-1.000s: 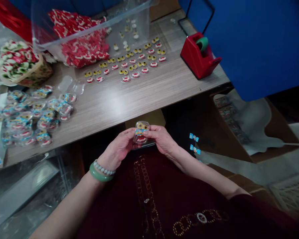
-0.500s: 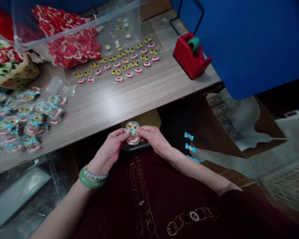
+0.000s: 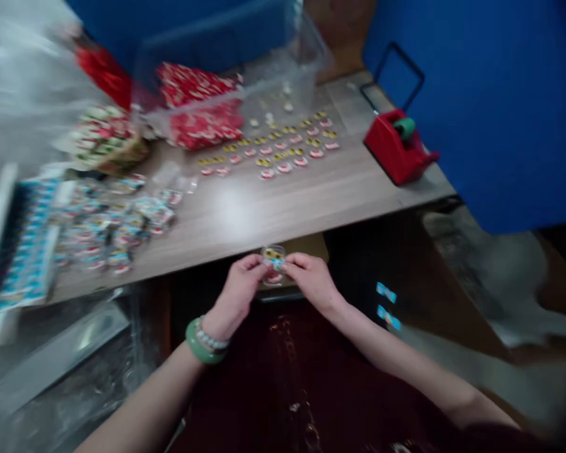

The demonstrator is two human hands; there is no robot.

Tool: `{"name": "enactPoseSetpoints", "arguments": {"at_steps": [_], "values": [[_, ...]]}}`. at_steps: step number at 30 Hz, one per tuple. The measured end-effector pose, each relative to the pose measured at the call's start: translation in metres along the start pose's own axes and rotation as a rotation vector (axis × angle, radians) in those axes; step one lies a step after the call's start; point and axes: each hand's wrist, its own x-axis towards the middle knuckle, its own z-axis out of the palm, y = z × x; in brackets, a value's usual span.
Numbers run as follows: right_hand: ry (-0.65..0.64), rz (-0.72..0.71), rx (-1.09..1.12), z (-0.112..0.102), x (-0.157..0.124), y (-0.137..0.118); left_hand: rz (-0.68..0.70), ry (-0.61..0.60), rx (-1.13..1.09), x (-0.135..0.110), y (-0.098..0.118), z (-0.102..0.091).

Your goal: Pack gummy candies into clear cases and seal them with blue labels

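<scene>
Between my two hands, just off the table's front edge, is a small clear plastic pack (image 3: 273, 278) with yellow eye-shaped pieces, a red-and-white mouth-shaped piece and a blue bow-shaped label across its middle. My left hand (image 3: 241, 284) pinches its left side, thumb near the label. The right side is pinched by my right hand (image 3: 310, 277). On the tabletop beyond, rows of yellow eye and red mouth pieces (image 3: 284, 168) lie in clear trays. A heap of labelled packs (image 3: 117, 229) sits to the left. Motion blurs the fine detail.
A clear bin (image 3: 202, 107) of red-and-white pieces stands at the back, beside a basket (image 3: 122, 157) of mixed pieces. A red tape dispenser (image 3: 396, 148) is at the right. Blue label sheets (image 3: 31, 233) lie far left; loose blue labels (image 3: 387, 316) hang at lower right.
The view has swung left, so the scene sits further right and lower, and the box of blue label sheets shows. Both hands keep their pinch on the pack.
</scene>
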Motion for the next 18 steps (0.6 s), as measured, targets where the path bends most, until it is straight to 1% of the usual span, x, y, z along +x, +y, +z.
{"name": "enactPoseSetpoints", "arguments": {"at_steps": [3,5,8,10,11,13,15,17,18], "values": [[-0.102,0.078,0.133,0.003,0.007,-0.007,0.015,-0.04,-0.03,0.0,0.006,-0.003],[-0.162,0.102,0.203,0.01,0.017,-0.011,0.01,-0.048,-0.069,0.002,0.01,-0.012],[-0.274,0.091,0.26,0.031,0.028,-0.021,0.023,-0.059,-0.141,0.002,0.015,-0.033],[-0.349,0.079,0.264,0.047,0.031,-0.03,0.045,-0.044,-0.163,0.0,0.023,-0.053],[-0.371,0.073,0.252,0.055,0.033,-0.034,0.075,-0.012,-0.158,0.0,0.031,-0.066],[-0.375,0.051,0.207,0.069,0.037,-0.039,0.195,0.124,-0.106,0.0,0.053,-0.102],[-0.37,0.031,0.156,0.079,0.041,-0.04,0.381,0.361,0.031,0.001,0.085,-0.15],[-0.376,0.027,0.107,0.086,0.045,-0.038,0.466,0.576,0.22,0.003,0.119,-0.203],[-0.378,0.032,0.085,0.088,0.046,-0.036,0.479,0.674,0.333,0.006,0.135,-0.226]]}}
